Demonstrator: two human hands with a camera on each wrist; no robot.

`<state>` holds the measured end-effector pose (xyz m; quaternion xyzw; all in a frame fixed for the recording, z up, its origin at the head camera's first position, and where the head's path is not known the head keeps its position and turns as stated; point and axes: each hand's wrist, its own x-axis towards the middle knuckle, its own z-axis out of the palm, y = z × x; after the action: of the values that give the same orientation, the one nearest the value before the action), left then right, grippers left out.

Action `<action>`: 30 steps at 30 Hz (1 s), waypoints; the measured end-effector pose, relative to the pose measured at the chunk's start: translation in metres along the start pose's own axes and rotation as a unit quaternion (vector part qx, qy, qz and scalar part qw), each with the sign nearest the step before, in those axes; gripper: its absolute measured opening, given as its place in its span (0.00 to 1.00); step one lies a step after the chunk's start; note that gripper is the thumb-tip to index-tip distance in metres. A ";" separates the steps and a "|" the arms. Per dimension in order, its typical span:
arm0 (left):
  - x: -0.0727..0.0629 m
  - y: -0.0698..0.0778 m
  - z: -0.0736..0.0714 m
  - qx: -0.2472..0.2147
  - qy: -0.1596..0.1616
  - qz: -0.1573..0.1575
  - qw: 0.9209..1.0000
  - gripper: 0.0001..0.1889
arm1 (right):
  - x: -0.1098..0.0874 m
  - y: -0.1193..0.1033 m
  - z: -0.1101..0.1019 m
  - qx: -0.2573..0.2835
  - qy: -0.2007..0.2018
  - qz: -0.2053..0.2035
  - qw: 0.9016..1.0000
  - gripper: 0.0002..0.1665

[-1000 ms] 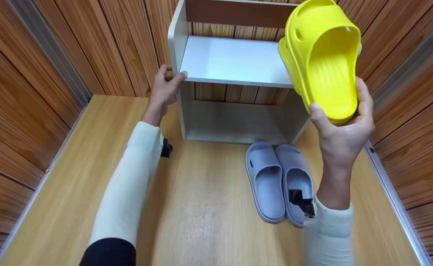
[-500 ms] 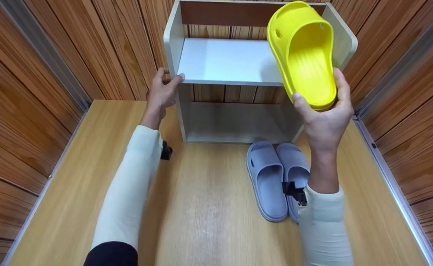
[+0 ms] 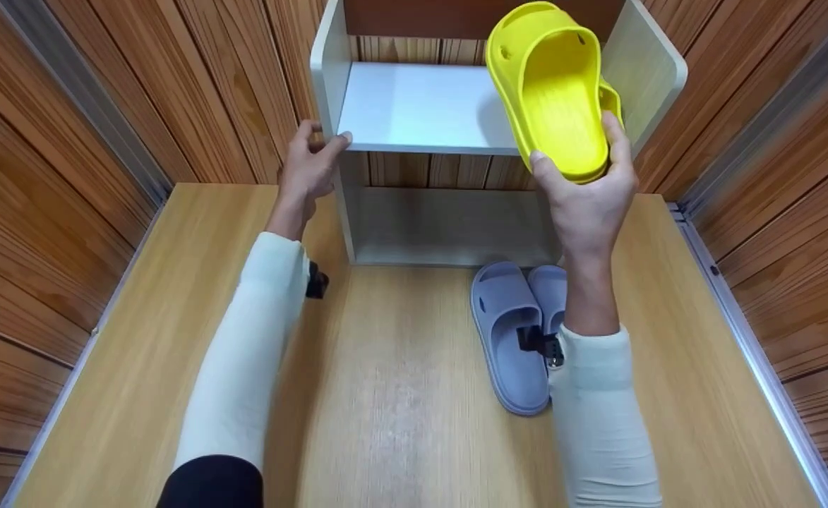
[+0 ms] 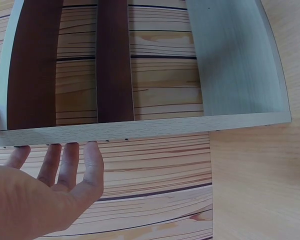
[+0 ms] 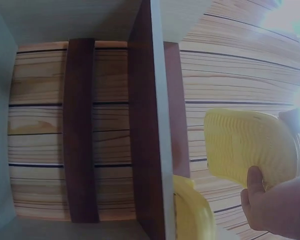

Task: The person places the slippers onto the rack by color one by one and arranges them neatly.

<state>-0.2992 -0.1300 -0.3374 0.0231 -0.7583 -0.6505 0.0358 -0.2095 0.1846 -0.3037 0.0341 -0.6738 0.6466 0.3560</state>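
Counting two yellow slippers, two grey slippers, one shelf unit and two shelf boards. Also got two hands, two pale sleeves, plus two black wrist gadgets.

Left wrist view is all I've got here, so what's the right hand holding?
Observer: In the head view, the right hand grips a yellow slipper by its heel end.
Operator: Is that the only yellow one?
Observer: No, a second yellow slipper shows partly behind it in the head view.
Operator: Anything on the floor in front of the shelf unit?
Observer: Yes, the head view shows two grey slippers side by side, towards the unit's right end, one partly hidden by the right arm.
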 end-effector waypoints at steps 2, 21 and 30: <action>0.000 0.000 0.000 -0.005 -0.002 0.005 1.000 0.24 | 0.001 0.003 0.003 -0.003 0.003 0.011 1.000 0.51; -0.001 0.001 -0.001 0.010 0.002 -0.004 1.000 0.24 | 0.011 0.022 0.037 -0.019 0.020 0.056 0.998 0.51; -0.002 -0.002 -0.001 -0.005 0.003 -0.004 1.000 0.23 | 0.012 0.026 0.046 -0.076 0.024 0.075 0.994 0.51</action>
<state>-0.2968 -0.1312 -0.3391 0.0283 -0.7551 -0.6541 0.0359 -0.2514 0.1526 -0.3154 -0.0593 -0.7130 0.6188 0.3243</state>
